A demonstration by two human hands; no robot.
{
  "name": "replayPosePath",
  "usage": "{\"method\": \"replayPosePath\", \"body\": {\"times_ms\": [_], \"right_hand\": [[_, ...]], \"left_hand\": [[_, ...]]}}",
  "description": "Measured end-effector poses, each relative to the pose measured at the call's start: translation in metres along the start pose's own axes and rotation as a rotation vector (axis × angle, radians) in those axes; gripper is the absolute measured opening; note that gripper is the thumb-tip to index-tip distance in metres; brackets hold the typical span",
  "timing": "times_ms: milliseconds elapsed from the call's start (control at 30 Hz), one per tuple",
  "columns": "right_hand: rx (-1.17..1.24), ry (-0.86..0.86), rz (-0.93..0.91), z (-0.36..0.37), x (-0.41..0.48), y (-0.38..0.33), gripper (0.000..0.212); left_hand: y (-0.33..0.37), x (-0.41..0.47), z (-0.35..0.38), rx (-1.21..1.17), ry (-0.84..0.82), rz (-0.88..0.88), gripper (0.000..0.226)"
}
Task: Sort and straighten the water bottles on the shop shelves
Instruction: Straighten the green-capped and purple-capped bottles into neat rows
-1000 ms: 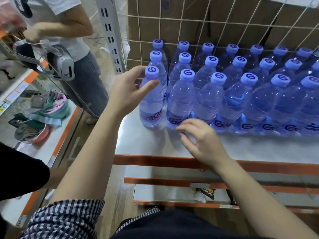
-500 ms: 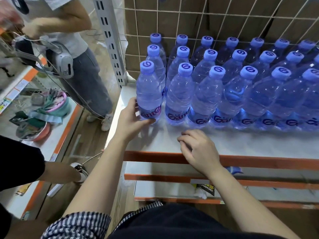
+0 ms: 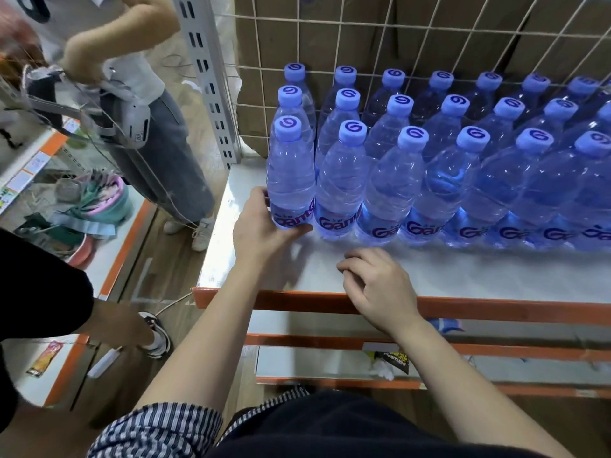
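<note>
Across the upper half of the view runs a white metal shelf (image 3: pixel 463 279) with an orange front lip. It is backed at twelve o'clock by a pale wire grid (image 3: pixel 363 44) with brown cardboard boxes (image 3: pixel 429 18) behind it. A grey perforated steel upright (image 3: pixel 211 94) stands at the shelf's eleven o'clock corner. Beyond it, at ten o'clock, a bystander in grey trousers (image 3: pixel 165 153) stands on the brown wooden floor (image 3: pixel 158 259). A lower white shelf (image 3: pixel 314 361) shows at six o'clock beneath the orange lip.

Compared with a second ago, the left hand (image 3: pixel 261 233) has dropped from the shoulder to the base of the clear blue-tinted plastic corner bottle (image 3: pixel 291 173) at the nine o'clock end of the front row. The right hand (image 3: pixel 380 285) has barely shifted along the front of the shelf.

The other clear blue-tinted water bottles with pale blue caps (image 3: pixel 429 166) stand upright in three rows, running from the corner bottle to the three o'clock edge of the view, with purple lettering facing front. The corner bottle stands upright against its three o'clock neighbour. The left hand's thumb and fingers (image 3: pixel 259 198) are wrapped round its labelled base. The right hand's fingers are loosely curled and hold nothing, knuckles resting on the bare shelf at six o'clock of the front row.
</note>
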State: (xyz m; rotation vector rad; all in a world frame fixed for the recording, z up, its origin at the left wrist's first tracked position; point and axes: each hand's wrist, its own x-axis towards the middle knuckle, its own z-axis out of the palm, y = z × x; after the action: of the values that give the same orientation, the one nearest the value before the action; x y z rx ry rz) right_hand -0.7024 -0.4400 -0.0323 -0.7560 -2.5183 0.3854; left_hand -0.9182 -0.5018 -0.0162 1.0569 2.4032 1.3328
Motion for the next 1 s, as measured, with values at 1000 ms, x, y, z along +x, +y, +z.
{"method": "replayPosePath", "body": {"times_ms": [1000], "right_hand": [[0.051, -0.081, 0.077, -0.004, 0.003, 0.0, 0.022]], "left_hand": [[-0.006, -0.002, 0.006, -0.147, -0.129, 0.087, 0.073]]}}
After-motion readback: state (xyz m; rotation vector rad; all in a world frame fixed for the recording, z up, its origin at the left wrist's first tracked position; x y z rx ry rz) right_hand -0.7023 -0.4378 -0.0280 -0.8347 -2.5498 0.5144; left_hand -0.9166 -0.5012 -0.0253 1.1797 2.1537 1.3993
